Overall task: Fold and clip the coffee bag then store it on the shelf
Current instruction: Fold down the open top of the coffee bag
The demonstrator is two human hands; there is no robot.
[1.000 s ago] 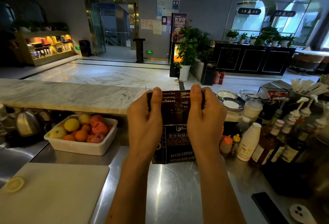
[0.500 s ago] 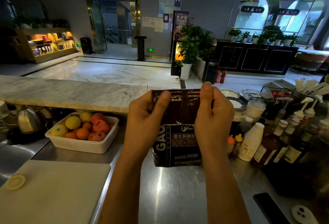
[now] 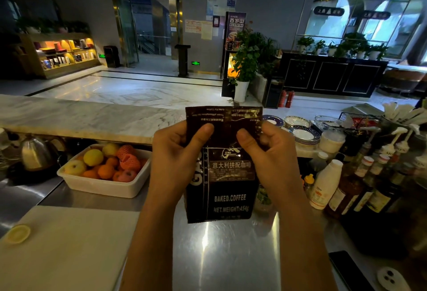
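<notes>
Pinching one coffee bag: two hands, left hand, right hand.

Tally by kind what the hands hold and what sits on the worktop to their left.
coffee bag: 1
white fruit tub: 1
steel kettle: 1
white cutting board: 1
lemon slice: 1
Total: 5

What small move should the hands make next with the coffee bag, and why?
Probably roll the top flap down toward the label. Both hands, left and right, pinch the coffee bag upright on the counter; its top stands flat and unfolded above the thumbs, and no clip is in hand.
</notes>
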